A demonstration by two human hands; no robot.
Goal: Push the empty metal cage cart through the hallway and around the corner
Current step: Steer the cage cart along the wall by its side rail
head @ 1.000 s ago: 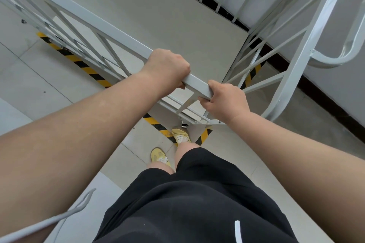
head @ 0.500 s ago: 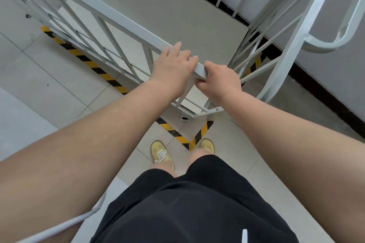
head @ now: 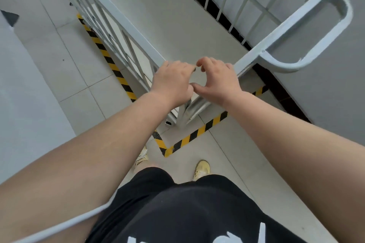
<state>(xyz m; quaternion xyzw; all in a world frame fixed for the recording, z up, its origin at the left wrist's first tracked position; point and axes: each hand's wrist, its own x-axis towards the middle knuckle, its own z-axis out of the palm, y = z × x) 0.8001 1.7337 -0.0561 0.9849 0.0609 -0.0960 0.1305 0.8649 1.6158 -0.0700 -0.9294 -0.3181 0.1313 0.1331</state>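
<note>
Empty white metal cage cart [head: 177,21], upright

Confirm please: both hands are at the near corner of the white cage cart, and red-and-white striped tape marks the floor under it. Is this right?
Not quite. The floor tape is yellow and black, not red and white, as the head view shows. The rest holds: the left hand and the right hand are together at the near corner of the white cage cart.

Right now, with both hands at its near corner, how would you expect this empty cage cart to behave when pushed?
The cage cart probably rolls lightly: it is open bars with a bare floor inside. Its welded frame looks stiff. Pushed from one corner by the left hand and right hand, it will likely swing rather than track straight.
</note>
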